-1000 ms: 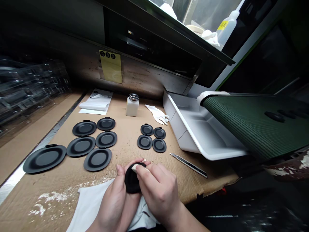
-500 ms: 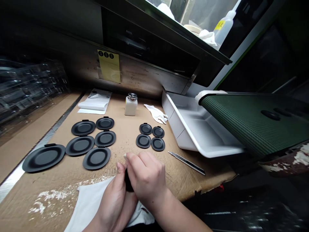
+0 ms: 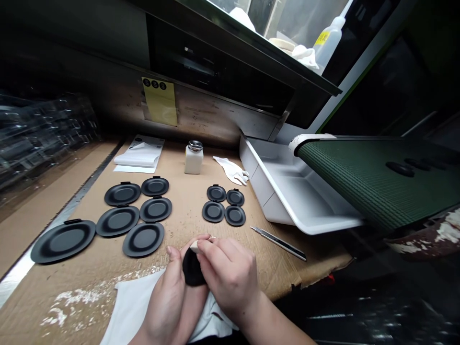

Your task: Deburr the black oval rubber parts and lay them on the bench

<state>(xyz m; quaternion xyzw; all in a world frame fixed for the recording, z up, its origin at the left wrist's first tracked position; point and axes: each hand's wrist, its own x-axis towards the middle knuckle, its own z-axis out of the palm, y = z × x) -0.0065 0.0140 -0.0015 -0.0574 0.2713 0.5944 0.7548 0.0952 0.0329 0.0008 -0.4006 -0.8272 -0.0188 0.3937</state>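
1. From my remote seat, a close grip at the bench: the left hand (image 3: pixel 163 306) cups a black round disc (image 3: pixel 193 268) from below, while the right hand (image 3: pixel 230 273) presses a pale wipe (image 3: pixel 194 246) against its upper edge.
2. My read from here: light, even pressure works best, with the disc held firm so the pale wipe cannot slip off the edge.
3. The right fingers (image 3: pixel 215 250) are pressed together, pinching the wipe onto the disc; the left thumb (image 3: pixel 173 253) stands just beside it, with the other left fingers curled behind. I cannot tell exactly where they touch.
4. The disc sits between both hands, above a white cloth (image 3: pixel 134 302) near the front edge of the cardboard work surface (image 3: pixel 280 278).
5. Toward the rear edge, black round lids (image 3: pixel 143 239) lie in rows left of centre, beside a pump bottle (image 3: pixel 193 158) and white gloves (image 3: pixel 232 171). A craft knife (image 3: pixel 278 243) lies nearer the right edge, just below a white tray (image 3: pixel 287 191).
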